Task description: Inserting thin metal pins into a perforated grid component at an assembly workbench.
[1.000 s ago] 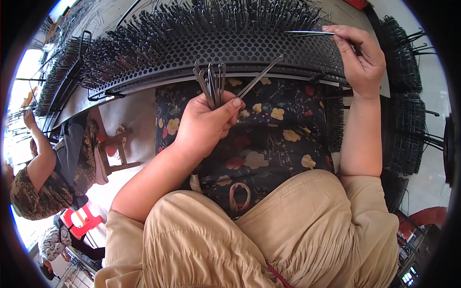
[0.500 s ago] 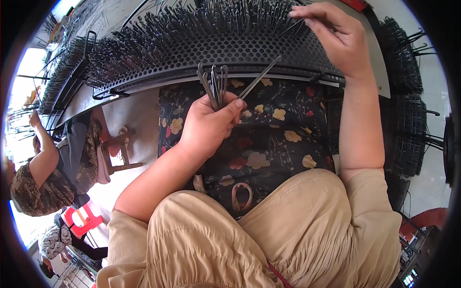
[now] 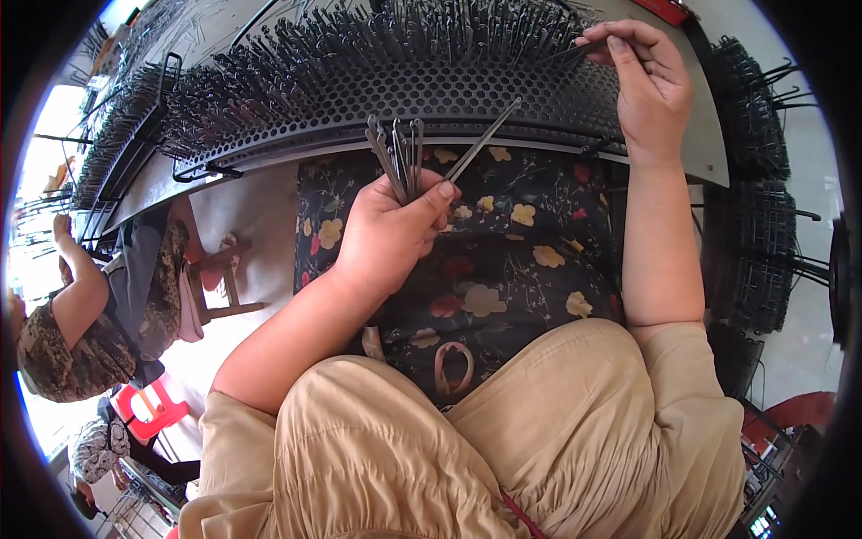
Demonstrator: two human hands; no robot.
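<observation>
Watching my left hand (image 3: 388, 235) clench the loose pin bundle (image 3: 400, 157) while my right hand (image 3: 648, 85) pinches one pin (image 3: 564, 54) at the perforated tray (image 3: 431, 90), I judge the fanned pins could slip out

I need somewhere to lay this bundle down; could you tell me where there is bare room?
Bare: the floral lap cloth between the left hand and right forearm. Crowded: the perforated rack, bristling with metal pins.

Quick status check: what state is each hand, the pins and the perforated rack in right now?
Left hand: closed on a bundle of pins, pins pointing up.
Right hand: fingertips pinching one pin at the rack's top.
Rack: perforated, densely filled with upright pins.
Side racks: stacked at the right, also bristling with pins.
</observation>
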